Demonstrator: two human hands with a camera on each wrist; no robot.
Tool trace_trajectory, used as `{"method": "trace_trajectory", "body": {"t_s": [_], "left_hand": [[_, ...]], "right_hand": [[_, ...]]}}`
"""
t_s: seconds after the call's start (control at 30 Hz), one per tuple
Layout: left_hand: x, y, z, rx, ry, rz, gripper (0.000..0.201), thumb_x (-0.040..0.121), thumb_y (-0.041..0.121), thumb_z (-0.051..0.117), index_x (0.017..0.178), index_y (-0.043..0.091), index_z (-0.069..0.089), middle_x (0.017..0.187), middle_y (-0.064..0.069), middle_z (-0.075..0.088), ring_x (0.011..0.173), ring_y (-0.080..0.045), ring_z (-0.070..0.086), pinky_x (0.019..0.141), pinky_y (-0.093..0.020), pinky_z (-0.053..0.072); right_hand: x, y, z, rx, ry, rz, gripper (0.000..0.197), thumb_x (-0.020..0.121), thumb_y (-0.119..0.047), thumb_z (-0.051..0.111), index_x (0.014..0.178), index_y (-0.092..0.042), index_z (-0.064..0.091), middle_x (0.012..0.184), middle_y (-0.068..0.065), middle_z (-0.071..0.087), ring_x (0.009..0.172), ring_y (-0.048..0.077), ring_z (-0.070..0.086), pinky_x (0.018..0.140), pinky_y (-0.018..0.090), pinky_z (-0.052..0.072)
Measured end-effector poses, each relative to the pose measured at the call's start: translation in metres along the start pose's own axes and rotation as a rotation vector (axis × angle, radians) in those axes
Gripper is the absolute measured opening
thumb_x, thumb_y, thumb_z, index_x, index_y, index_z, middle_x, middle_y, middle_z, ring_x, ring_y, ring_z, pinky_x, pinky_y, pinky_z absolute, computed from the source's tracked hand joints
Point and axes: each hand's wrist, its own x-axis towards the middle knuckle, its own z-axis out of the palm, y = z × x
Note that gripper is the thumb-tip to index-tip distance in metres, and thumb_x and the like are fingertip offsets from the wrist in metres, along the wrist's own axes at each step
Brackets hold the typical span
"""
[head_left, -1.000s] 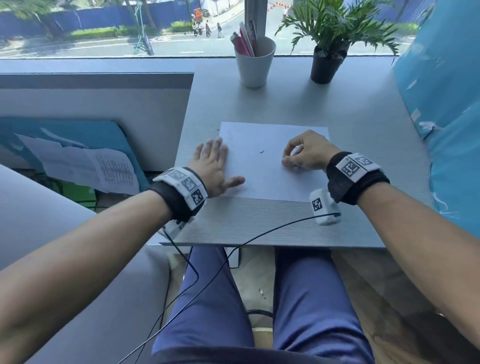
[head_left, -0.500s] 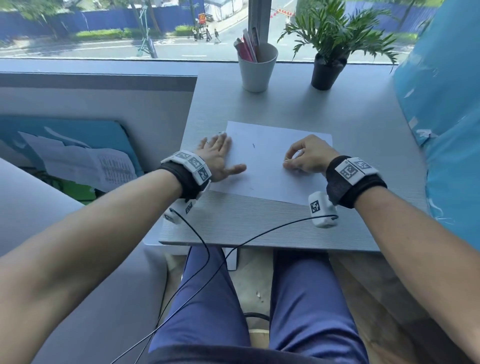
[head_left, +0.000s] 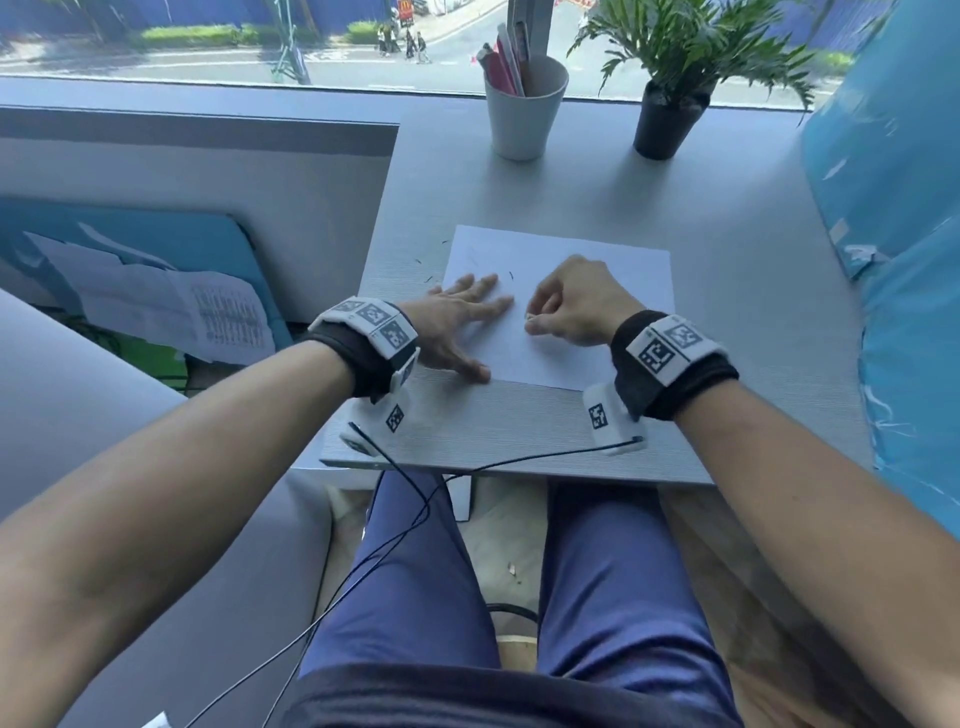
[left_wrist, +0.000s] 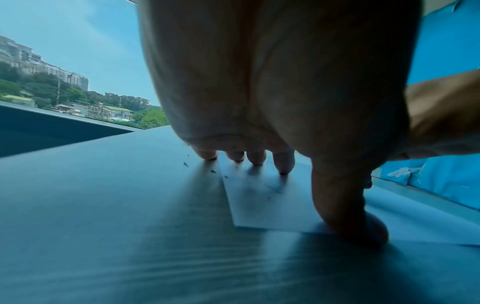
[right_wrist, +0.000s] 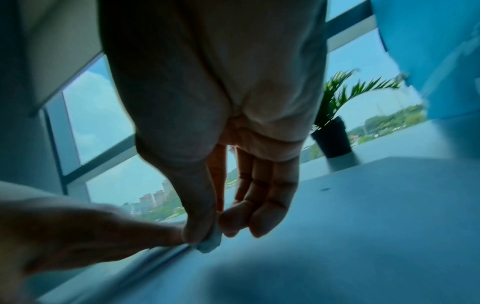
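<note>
Just one sheet under left grip, one white lump in right grip.

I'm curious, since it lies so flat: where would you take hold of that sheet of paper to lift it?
Probably the far right corner of the paper, coming from the right: the sheet lies flat on the table, the left hand presses its left side, and the right hand sits mid-sheet pinching a small eraser.
</note>
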Motion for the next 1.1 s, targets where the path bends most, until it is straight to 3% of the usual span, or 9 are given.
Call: {"method": "trace_trajectory", "body": {"t_s": [0.1,0.2,0.3,0.37,0.5,0.63,0.8,0.93,1.1], "left_hand": [[0.001,-0.001,0.0,-0.007,0.001,-0.004,0.109,0.078,0.062,0.068,0.156,0.031,-0.002,0.161,0.001,-0.022,0.148,-0.021,-0.02,0.12,-0.052,-0.004],[0.002,-0.002,0.0,-0.014,0.012,-0.021,0.114,0.075,0.062,0.07,0.156,0.031,-0.005,0.161,0.002,-0.02,0.148,-0.02,-0.019,0.119,-0.053,-0.006],[0.004,-0.003,0.0,-0.01,-0.006,-0.03,0.118,0.073,0.066,0.07,0.155,0.033,-0.008,0.161,0.004,-0.023,0.148,-0.019,-0.02,0.118,-0.055,-0.008],[0.004,-0.003,0.0,0.004,-0.004,-0.034,0.119,0.072,0.066,0.071,0.155,0.034,-0.008,0.161,0.002,-0.022,0.148,-0.021,-0.019,0.118,-0.056,-0.007],[0.004,-0.001,0.0,0.042,0.0,-0.037,0.116,0.073,0.067,0.069,0.156,0.033,-0.005,0.162,0.002,-0.02,0.149,-0.022,-0.017,0.118,-0.059,-0.002],[0.004,-0.002,-0.001,0.046,0.0,-0.052,0.116,0.071,0.068,0.07,0.155,0.038,-0.004,0.162,0.001,-0.021,0.149,-0.023,-0.017,0.117,-0.059,-0.002],[0.006,-0.002,-0.003,0.062,-0.002,-0.079,0.119,0.066,0.073,0.07,0.153,0.043,-0.005,0.162,0.002,-0.021,0.149,-0.023,-0.017,0.117,-0.059,-0.004],[0.007,-0.002,-0.007,0.081,-0.028,-0.109,0.121,0.062,0.076,0.07,0.15,0.049,-0.009,0.16,0.002,-0.025,0.148,-0.024,-0.019,0.116,-0.058,-0.004],[0.008,0.0,-0.01,0.08,-0.043,-0.13,0.124,0.059,0.077,0.071,0.151,0.049,-0.007,0.16,0.002,-0.025,0.148,-0.025,-0.019,0.116,-0.063,-0.001]], "right_hand": [[0.005,-0.018,0.015,0.051,-0.007,-0.063,0.016,0.072,-0.023,0.083,0.085,-0.016,0.078,0.076,0.0,0.069,0.061,0.002,0.059,0.06,0.012,0.048],[0.012,-0.018,0.016,0.104,0.095,-0.027,0.016,0.068,-0.024,0.082,0.082,-0.016,0.08,0.072,-0.002,0.072,0.061,0.002,0.061,0.054,0.005,0.043],[0.001,-0.022,0.021,0.083,-0.061,-0.093,0.013,0.069,-0.021,0.083,0.08,-0.016,0.08,0.064,-0.007,0.069,0.048,-0.006,0.057,0.049,0.006,0.043],[-0.006,-0.029,0.02,0.037,-0.195,-0.168,0.009,0.07,-0.019,0.083,0.077,-0.017,0.08,0.06,-0.005,0.069,0.043,-0.003,0.057,0.049,0.011,0.045],[0.011,-0.022,0.007,0.051,-0.039,-0.07,0.01,0.07,-0.02,0.083,0.079,-0.017,0.079,0.044,-0.018,0.06,0.045,-0.011,0.054,0.057,0.015,0.043],[-0.003,-0.031,0.017,-0.061,-0.232,-0.205,0.005,0.076,-0.018,0.077,0.08,-0.016,0.079,0.06,-0.012,0.064,0.046,-0.013,0.054,0.053,0.01,0.044],[0.007,-0.021,0.009,0.006,-0.071,-0.099,0.006,0.074,-0.019,0.079,0.08,-0.018,0.079,0.064,-0.008,0.068,0.05,-0.006,0.057,0.062,0.018,0.047],[-0.004,-0.028,0.015,-0.078,-0.217,-0.196,0.006,0.073,-0.02,0.08,0.078,-0.019,0.079,0.066,-0.006,0.071,0.05,-0.005,0.058,0.053,0.009,0.044],[0.0,-0.021,0.011,-0.019,-0.151,-0.14,0.005,0.075,-0.019,0.078,0.079,-0.016,0.079,0.06,-0.008,0.066,0.044,-0.01,0.055,0.054,0.013,0.044]]}}
